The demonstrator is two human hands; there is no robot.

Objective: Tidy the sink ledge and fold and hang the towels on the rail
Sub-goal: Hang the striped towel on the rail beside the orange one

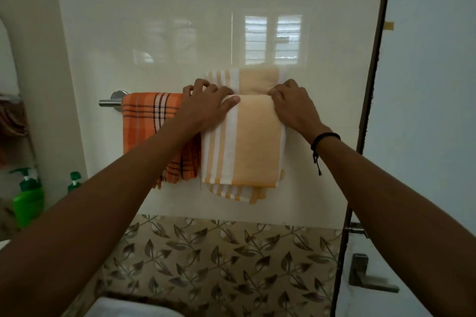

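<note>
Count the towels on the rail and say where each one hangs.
2. The orange plaid towel hangs on the left part of the rail. The yellow-and-white striped towel hangs just right of it, gripped at the top by the left hand and right hand. Neither seems to hide another.

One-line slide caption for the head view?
Both hands, left and right, drape a folded peach-striped towel over the rail beside an orange plaid towel.
</note>
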